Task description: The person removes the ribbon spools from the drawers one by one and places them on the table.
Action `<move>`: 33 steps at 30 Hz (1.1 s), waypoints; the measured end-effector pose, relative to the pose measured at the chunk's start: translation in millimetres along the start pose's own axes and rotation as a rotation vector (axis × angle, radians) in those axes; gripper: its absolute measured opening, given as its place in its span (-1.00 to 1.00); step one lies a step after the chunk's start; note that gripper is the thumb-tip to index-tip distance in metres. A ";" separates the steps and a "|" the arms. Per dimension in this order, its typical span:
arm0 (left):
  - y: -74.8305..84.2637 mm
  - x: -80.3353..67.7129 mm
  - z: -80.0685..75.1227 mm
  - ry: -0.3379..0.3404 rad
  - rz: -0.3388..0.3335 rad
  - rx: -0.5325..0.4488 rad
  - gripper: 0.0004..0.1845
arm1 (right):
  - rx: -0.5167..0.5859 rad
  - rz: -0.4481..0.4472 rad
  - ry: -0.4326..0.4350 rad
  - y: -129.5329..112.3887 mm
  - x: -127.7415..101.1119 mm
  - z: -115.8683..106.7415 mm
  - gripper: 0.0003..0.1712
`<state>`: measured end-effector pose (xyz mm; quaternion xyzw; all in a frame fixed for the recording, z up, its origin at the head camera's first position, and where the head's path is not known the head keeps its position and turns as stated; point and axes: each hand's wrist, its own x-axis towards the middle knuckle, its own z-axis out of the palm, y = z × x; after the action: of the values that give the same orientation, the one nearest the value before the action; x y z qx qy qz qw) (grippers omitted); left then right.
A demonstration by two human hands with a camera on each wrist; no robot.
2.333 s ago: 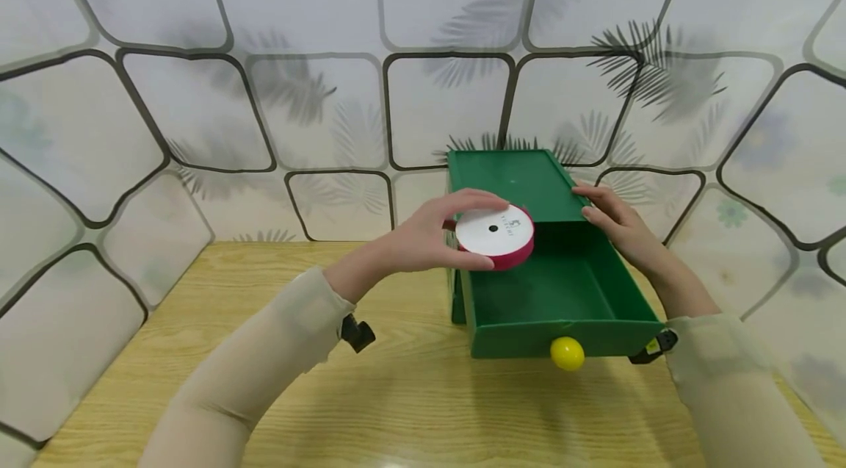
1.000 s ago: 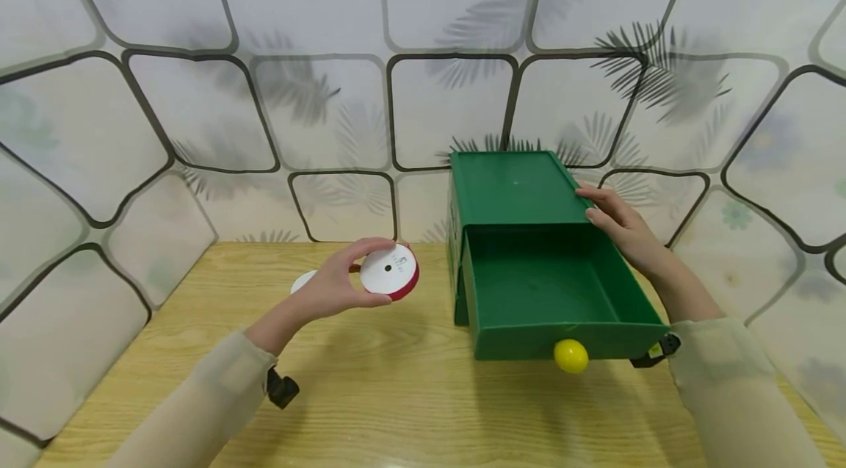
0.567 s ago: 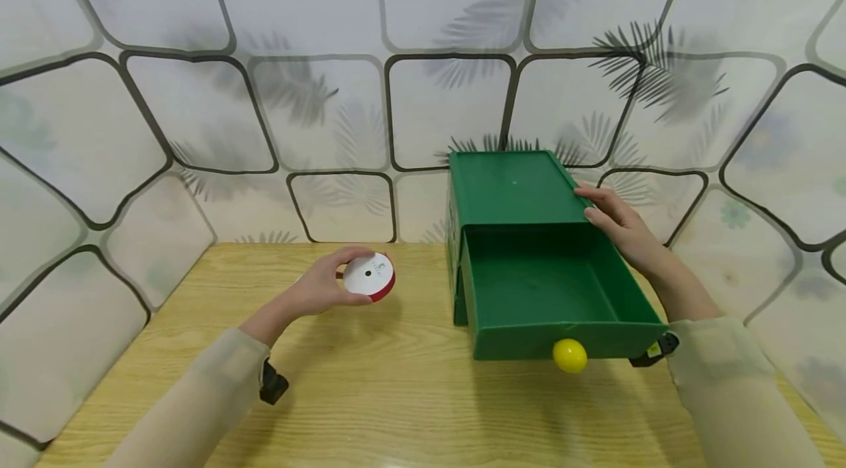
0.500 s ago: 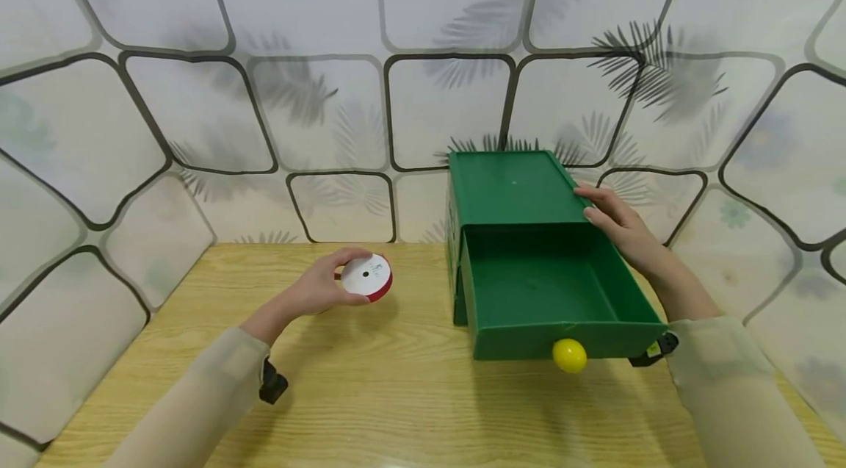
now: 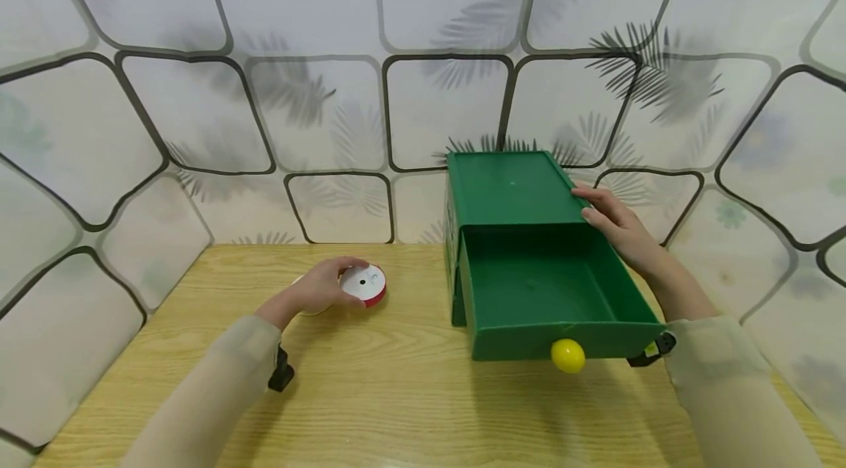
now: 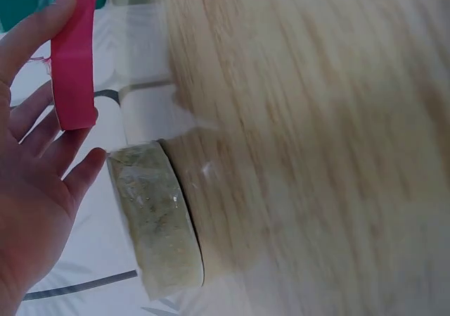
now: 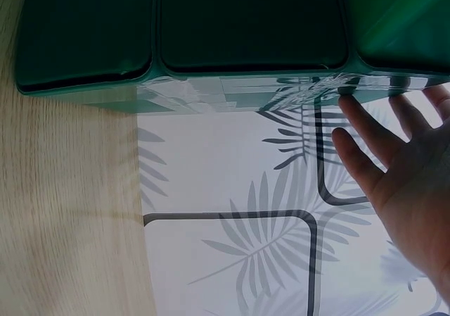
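Note:
My left hand (image 5: 320, 288) pinches a spool of red ribbon (image 5: 371, 280) by its rim, low over the left part of the table. The thumb and fingertips sit on opposite sides, and the spool's white printed face with a dark centre hole points up. In the left wrist view its ribbon band (image 6: 72, 70) looks bright pink. A wider, pale roll (image 6: 156, 217) stands on the table beside the fingers, mostly hidden behind the hand in the head view. My right hand (image 5: 619, 229) rests with extended fingers against the upper right side of the green drawer cabinet (image 5: 515, 185).
The cabinet's top drawer (image 5: 515, 343) is pulled out toward me, its inside bare, with a yellow round knob (image 5: 568, 356) on its front. Wood-grain tabletop (image 5: 390, 402) runs underneath. Patterned cloth walls (image 5: 344, 123) enclose the back and both sides.
My left hand has carried the ribbon spool from over the drawer leftward, then lowered it toward the table next to the pale roll. The right hand and the drawer stay put.

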<state>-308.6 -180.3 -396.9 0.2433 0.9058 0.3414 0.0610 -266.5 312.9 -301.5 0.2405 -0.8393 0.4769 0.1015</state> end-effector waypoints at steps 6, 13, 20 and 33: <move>-3.9 3.9 2.1 -0.043 -0.033 -0.016 -0.25 | 0.003 -0.004 -0.003 0.1 0.8 0.5 -0.52; -8.5 9.6 5.0 -0.062 -0.038 0.031 -0.26 | 0.000 -0.013 -0.008 -0.3 1.7 0.7 -0.52; -8.5 12.6 5.4 -0.087 -0.037 0.078 -0.27 | 0.004 -0.007 -0.010 -0.2 1.1 0.3 -0.52; -1.7 11.1 6.6 -0.119 -0.048 0.035 -0.23 | 0.015 0.025 -0.007 -0.9 -0.3 0.4 -0.53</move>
<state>-317.2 -172.2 -402.4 0.2423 0.9120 0.3090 0.1185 -265.8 312.3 -301.1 0.2325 -0.8388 0.4838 0.0908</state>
